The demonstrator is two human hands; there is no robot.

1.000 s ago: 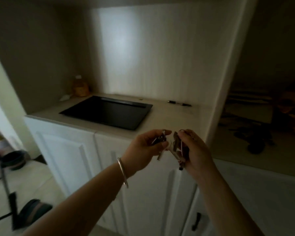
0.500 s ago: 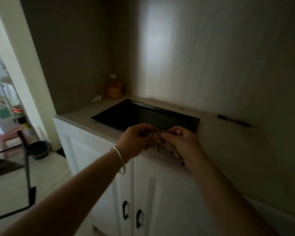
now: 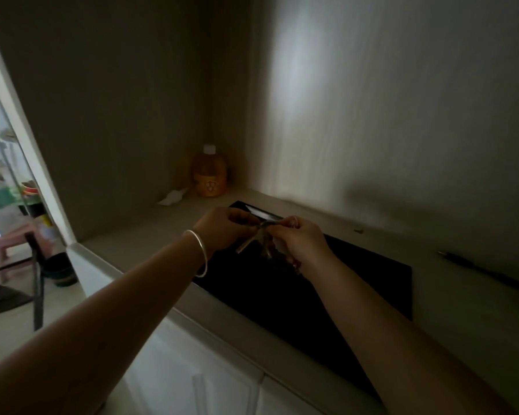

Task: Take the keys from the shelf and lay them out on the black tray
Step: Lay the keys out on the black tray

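Both hands are held together above the black tray (image 3: 327, 295), which lies on the tabletop (image 3: 150, 232) inside a dim alcove. The left hand (image 3: 222, 229) and the right hand (image 3: 303, 244) each pinch part of the bunch of keys (image 3: 262, 241); one pale key slants down toward the left and the others hang in a dark cluster between the hands, above the tray's far left part and not touching it. The dim light hides how the keys are joined, though the way the hands meet suggests the person is working them apart.

To do this step well, one hand should steady the bunch while the other frees a single key, low over the tray so that anything that slips lands on it and not on the tabletop. Each key is best set down flat and apart from the others, starting near the far left corner and working along, so the hands never reach across keys already laid.

A bottle (image 3: 209, 172) stands in the back corner of the tabletop with a scrap of paper (image 3: 173, 197) beside it, and a pen (image 3: 486, 272) lies right of the tray; none is in the way.
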